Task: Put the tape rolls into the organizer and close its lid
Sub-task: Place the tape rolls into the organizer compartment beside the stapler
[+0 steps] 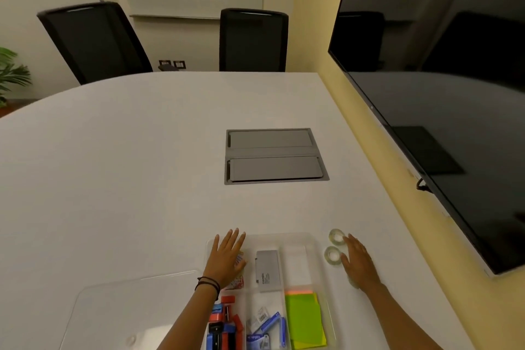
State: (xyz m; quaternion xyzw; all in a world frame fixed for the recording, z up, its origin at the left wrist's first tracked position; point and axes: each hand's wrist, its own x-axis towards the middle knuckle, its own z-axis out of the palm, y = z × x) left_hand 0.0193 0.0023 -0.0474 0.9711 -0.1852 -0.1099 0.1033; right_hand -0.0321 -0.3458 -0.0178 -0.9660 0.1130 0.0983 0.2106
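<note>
A big white table point(119, 167) holds a clear organizer point(312, 239) near the bottom, at about 6 o'clock. It is a see-through box with little rooms inside. Its clear lid point(122, 310) is off and lies flat on the table at 9 o'clock from the box.

Two tape rolls sit on the table just outside the box, at 3 o'clock from it. The far tape roll point(337, 235) and the near tape roll point(333, 255) are close together, one behind the other. Neither one is in the box.

The left hand point(227, 260) lies flat on the far left room of the box, on top of some colored cards point(237, 283). Its grip is open, with the fingers spread out and holding nothing.

The right hand point(358, 260) lies flat on the table right beside the two rolls. Its fingertips look like they touch them. Its grip is open too, and it holds nothing.

Inside the box there is a gray case point(268, 270) in the middle, green sticky notes point(304, 318) at the near right, red and blue clips point(224, 327) at the near left, and small blue packs point(265, 329) between them. The far right room looks bare.

A gray hatch point(274, 155) is set in the table at 12 o'clock. Two black chairs point(252, 40) stand past the table. A dark screen point(443, 88) hangs at 2 o'clock.
</note>
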